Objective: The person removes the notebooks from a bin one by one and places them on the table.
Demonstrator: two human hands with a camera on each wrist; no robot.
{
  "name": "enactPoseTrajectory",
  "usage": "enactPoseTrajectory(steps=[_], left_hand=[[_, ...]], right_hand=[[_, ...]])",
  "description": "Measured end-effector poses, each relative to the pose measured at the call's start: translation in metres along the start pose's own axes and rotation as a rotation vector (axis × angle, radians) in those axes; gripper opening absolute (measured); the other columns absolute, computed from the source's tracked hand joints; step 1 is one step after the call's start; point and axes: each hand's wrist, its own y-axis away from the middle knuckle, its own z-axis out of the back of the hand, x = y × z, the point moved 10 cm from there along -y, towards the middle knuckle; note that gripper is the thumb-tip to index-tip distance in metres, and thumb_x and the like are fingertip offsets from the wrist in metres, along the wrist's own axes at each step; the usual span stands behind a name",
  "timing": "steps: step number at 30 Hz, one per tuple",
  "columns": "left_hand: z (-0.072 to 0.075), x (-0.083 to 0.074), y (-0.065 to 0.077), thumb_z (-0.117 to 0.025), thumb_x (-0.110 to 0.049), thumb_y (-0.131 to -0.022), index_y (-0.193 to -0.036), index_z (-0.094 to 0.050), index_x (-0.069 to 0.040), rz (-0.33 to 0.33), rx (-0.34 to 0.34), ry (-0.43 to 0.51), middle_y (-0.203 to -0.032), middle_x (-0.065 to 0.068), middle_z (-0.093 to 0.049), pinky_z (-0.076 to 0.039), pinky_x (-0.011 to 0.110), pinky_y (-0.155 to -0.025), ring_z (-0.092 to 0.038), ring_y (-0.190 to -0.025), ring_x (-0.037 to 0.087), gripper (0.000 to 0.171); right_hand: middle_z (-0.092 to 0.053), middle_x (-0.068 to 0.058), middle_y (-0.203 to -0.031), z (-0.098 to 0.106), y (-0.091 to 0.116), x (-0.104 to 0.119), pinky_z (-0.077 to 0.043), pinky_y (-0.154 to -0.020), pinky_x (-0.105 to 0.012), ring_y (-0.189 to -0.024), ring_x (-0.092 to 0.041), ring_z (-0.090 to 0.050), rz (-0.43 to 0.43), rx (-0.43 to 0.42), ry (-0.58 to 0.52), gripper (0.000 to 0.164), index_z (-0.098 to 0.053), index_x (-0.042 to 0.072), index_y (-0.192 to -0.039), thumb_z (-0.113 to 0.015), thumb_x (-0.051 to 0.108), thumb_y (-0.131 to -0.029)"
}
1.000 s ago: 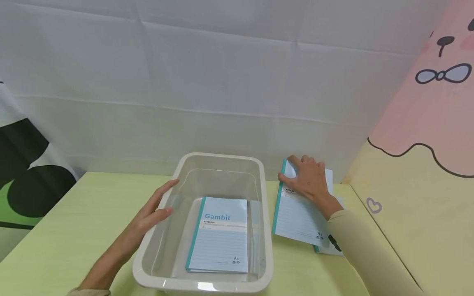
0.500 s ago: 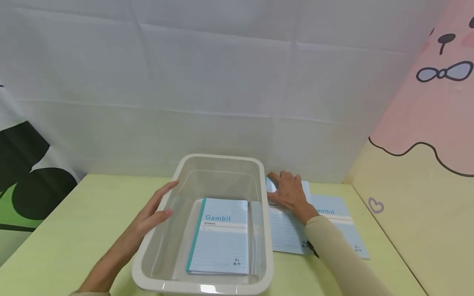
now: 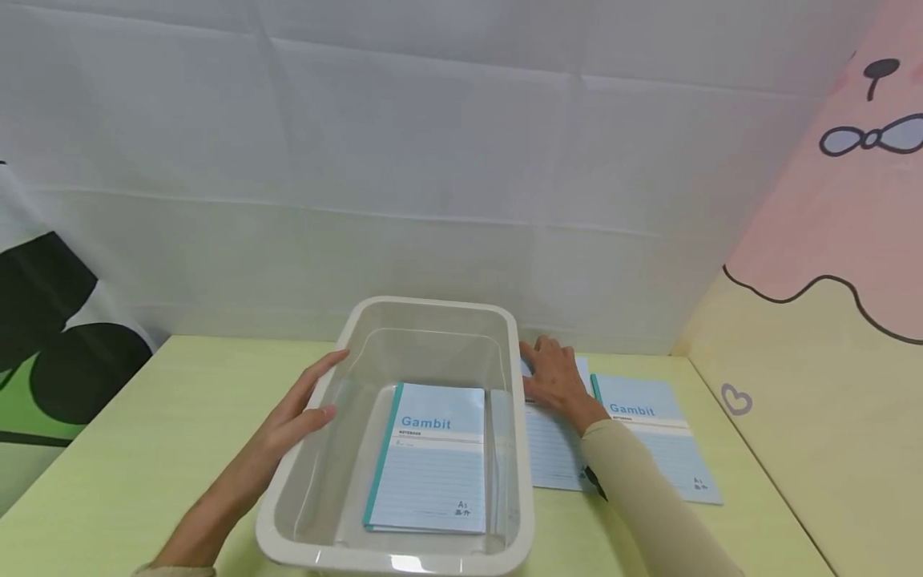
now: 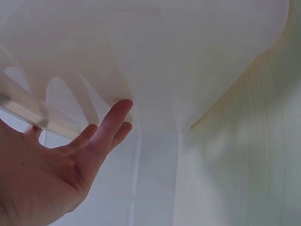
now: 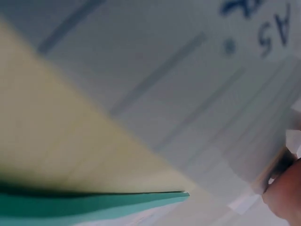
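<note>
My left hand (image 3: 294, 415) holds the left rim of a whitish plastic tub (image 3: 389, 554), thumb at the rim. In the left wrist view its fingers (image 4: 106, 134) lie against the tub's outer wall. Beside the tub's right wall, my right hand (image 3: 555, 377) grips the upper part of a light blue notebook (image 3: 555, 449), whose left side is hidden behind the tub. A finger (image 5: 284, 193) shows at this notebook's edge in the right wrist view. Another notebook (image 3: 652, 437), marked Gambit, lies to the right, partly behind my right forearm. Inside the tub rests a similar notebook (image 3: 433, 473), with pages or another cover showing beneath.
The pale yellow-green table (image 3: 144, 425) meets a white cloth backdrop (image 3: 433, 160) behind the tub. On the right stands a cream and pink panel (image 3: 808, 385) with cartoon drawings. Black and green shapes mark the cloth at the left.
My right hand has carried its notebook left and down from over the other one, to beside the tub. The right notebook's cover shows more now. My left hand stays at the rim.
</note>
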Motion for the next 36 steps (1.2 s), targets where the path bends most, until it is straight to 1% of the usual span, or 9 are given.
enactPoseTrajectory(steps=[7, 13, 16, 18, 21, 23, 28, 32, 36], left_hand=[[-0.001, 0.000, 0.000, -0.038, -0.022, -0.111, -0.166, -0.016, -0.037, -0.013, 0.003, 0.008, -0.152, 0.002, -0.037, -0.062, 0.048, -0.084, -0.066, -0.116, 0.017, 0.061], [-0.001, 0.000, -0.001, -0.039, -0.023, -0.111, -0.166, -0.016, -0.037, -0.016, -0.001, 0.013, -0.150, 0.003, -0.039, -0.062, 0.051, -0.083, -0.067, -0.115, 0.019, 0.061], [0.000, -0.001, -0.001, -0.040, -0.023, -0.111, -0.166, -0.017, -0.036, -0.016, -0.009, 0.012, -0.150, 0.007, -0.038, -0.062, 0.053, -0.082, -0.067, -0.114, 0.019, 0.061], [0.001, 0.000, -0.001, -0.040, -0.023, -0.110, -0.166, -0.017, -0.036, -0.013, -0.012, 0.012, -0.150, 0.006, -0.038, -0.062, 0.052, -0.082, -0.067, -0.114, 0.019, 0.061], [0.001, 0.000, 0.000, -0.040, -0.023, -0.110, -0.165, -0.018, -0.036, -0.012, -0.012, 0.012, -0.150, 0.006, -0.039, -0.062, 0.051, -0.083, -0.067, -0.114, 0.019, 0.061], [0.001, 0.000, 0.001, -0.040, -0.022, -0.110, -0.166, -0.018, -0.036, -0.016, -0.008, 0.011, -0.150, 0.004, -0.039, -0.063, 0.049, -0.083, -0.067, -0.115, 0.019, 0.061], [0.002, -0.001, 0.001, -0.040, -0.022, -0.110, -0.166, -0.017, -0.035, -0.031, -0.003, -0.013, -0.153, 0.005, -0.036, -0.062, 0.046, -0.083, -0.066, -0.115, 0.017, 0.062], [0.002, 0.000, 0.001, -0.041, -0.023, -0.110, -0.166, -0.018, -0.037, -0.020, -0.005, -0.023, -0.155, 0.009, -0.032, -0.062, 0.046, -0.082, -0.066, -0.115, 0.018, 0.062], [0.003, 0.001, 0.001, -0.042, -0.024, -0.109, -0.165, -0.018, -0.038, -0.005, -0.009, -0.027, -0.157, 0.012, -0.030, -0.062, 0.046, -0.082, -0.067, -0.114, 0.019, 0.063]], right_hand=[[-0.049, -0.007, -0.101, -0.003, -0.002, -0.002, -0.029, -0.083, -0.042, -0.096, -0.024, -0.041, 0.008, 0.026, 0.035, 0.073, -0.054, 0.023, -0.152, -0.063, 0.064, -0.091], [-0.050, -0.008, -0.103, -0.005, -0.002, -0.001, -0.032, -0.087, -0.045, -0.099, -0.026, -0.042, 0.005, 0.041, 0.037, 0.069, -0.055, 0.022, -0.151, -0.061, 0.061, -0.094], [-0.051, -0.010, -0.106, -0.005, -0.002, 0.000, -0.036, -0.093, -0.050, -0.102, -0.027, -0.044, 0.003, 0.036, 0.027, 0.068, -0.054, 0.021, -0.152, -0.061, 0.059, -0.095], [-0.054, -0.012, -0.110, -0.004, -0.002, 0.000, -0.039, -0.098, -0.055, -0.105, -0.030, -0.047, 0.003, 0.027, 0.019, 0.067, -0.055, 0.019, -0.150, -0.061, 0.056, -0.095], [-0.056, -0.015, -0.116, -0.001, -0.003, 0.000, -0.039, -0.104, -0.061, -0.111, -0.033, -0.050, -0.016, 0.020, -0.013, 0.064, -0.057, 0.015, -0.147, -0.061, 0.054, -0.097], [-0.057, -0.016, -0.120, 0.001, -0.003, 0.001, -0.040, -0.105, -0.062, -0.114, -0.034, -0.052, -0.035, 0.015, -0.031, 0.060, -0.059, 0.013, -0.143, -0.061, 0.052, -0.097], [-0.060, -0.018, -0.126, 0.013, -0.004, 0.001, -0.041, -0.107, -0.063, -0.120, -0.037, -0.055, -0.073, -0.001, -0.043, 0.054, -0.062, 0.011, -0.137, -0.061, 0.050, -0.100], [-0.060, -0.019, -0.128, 0.033, -0.005, -0.001, -0.041, -0.108, -0.063, -0.119, -0.040, -0.057, -0.108, -0.038, -0.057, 0.050, -0.063, 0.008, -0.136, -0.062, 0.045, -0.102], [-0.059, -0.021, -0.134, 0.054, -0.007, -0.003, -0.041, -0.110, -0.066, -0.121, -0.043, -0.057, -0.133, -0.071, -0.069, 0.051, -0.063, 0.007, -0.136, -0.063, 0.045, -0.102]])
